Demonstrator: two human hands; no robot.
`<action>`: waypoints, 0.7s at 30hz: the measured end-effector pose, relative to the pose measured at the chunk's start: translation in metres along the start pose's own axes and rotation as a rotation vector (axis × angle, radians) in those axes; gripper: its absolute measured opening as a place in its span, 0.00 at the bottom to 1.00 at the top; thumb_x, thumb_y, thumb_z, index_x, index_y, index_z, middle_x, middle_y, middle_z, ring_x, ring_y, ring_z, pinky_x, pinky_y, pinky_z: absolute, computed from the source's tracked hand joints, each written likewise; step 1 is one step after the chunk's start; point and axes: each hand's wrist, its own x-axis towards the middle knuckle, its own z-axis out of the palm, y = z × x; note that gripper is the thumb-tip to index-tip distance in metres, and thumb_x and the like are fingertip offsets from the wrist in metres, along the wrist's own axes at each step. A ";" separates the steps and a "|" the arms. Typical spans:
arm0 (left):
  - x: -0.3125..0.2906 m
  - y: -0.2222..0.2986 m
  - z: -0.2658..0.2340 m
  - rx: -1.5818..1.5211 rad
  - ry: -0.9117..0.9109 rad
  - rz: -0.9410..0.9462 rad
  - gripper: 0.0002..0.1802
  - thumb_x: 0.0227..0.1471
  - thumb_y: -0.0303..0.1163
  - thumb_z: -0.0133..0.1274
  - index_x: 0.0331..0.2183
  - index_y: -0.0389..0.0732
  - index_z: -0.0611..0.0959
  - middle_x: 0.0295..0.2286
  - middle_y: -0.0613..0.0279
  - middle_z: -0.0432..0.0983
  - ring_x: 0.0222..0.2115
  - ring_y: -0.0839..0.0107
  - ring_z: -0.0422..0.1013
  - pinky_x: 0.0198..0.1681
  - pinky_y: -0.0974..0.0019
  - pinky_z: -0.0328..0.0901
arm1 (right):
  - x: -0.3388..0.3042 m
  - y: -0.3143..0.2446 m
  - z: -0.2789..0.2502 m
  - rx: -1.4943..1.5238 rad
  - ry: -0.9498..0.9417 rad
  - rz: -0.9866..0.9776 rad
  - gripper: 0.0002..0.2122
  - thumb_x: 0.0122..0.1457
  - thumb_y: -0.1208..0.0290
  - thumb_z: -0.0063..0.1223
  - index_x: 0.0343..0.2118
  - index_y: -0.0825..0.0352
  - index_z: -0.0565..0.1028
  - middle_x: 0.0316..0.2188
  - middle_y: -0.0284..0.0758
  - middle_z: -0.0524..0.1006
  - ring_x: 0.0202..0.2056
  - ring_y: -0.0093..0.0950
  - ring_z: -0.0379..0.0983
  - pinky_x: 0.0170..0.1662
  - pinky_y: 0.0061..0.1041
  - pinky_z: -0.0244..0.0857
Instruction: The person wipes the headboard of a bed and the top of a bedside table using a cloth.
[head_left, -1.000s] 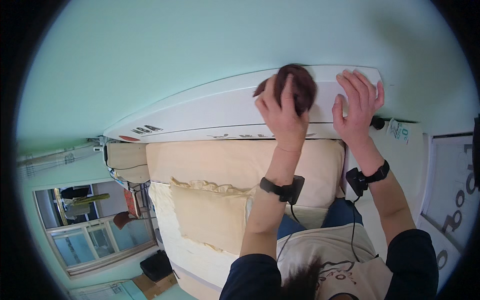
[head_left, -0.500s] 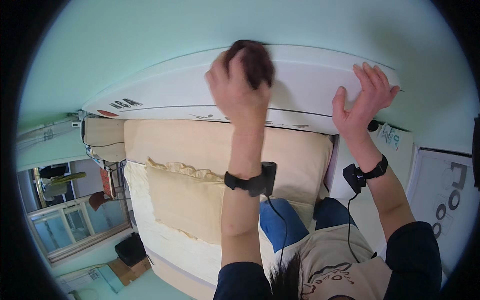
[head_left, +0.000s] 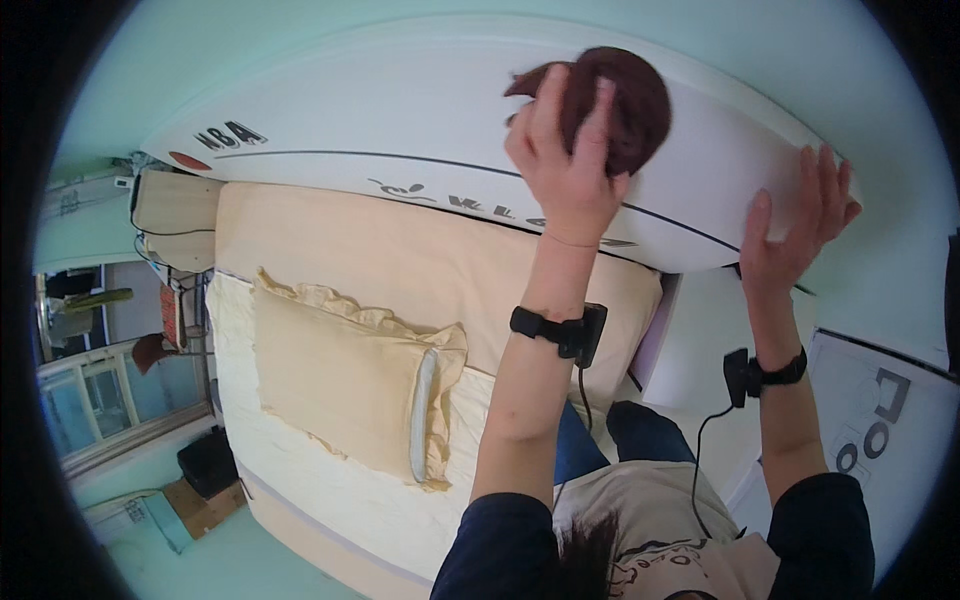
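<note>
A bunched dark maroon cloth (head_left: 640,115) is gripped in my left hand (head_left: 565,175), with the fingers pressed into its folds and a loose corner sticking out on the left. The cloth lies against the white headboard (head_left: 370,110), near its upper edge and right of the middle. At the right end of the headboard, my right hand (head_left: 795,230) rests with fingers stretched out and thumb apart, holding nothing. Each wrist wears a black strap with a small device and a cable.
Below the headboard lies a bed with a cream sheet (head_left: 330,225) and a ruffled beige pillow (head_left: 340,370). A white cabinet (head_left: 700,340) stands to the right of the bed. At the far left are a window (head_left: 110,400) and a cardboard box (head_left: 205,508).
My left hand has slid right along the headboard with the cloth. The view has shifted, showing more of the headboard and pillow. My right hand is still at the headboard's right end.
</note>
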 end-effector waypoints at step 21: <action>-0.173 -0.021 0.001 -0.089 -0.141 -0.881 0.38 0.51 0.25 0.49 0.59 0.23 0.51 0.60 0.26 0.38 0.59 0.33 0.43 0.63 0.45 0.41 | -0.134 -0.104 0.064 0.926 -0.928 0.659 0.19 0.58 0.78 0.48 0.54 0.64 0.69 0.52 0.39 0.69 0.53 0.35 0.67 0.55 0.29 0.63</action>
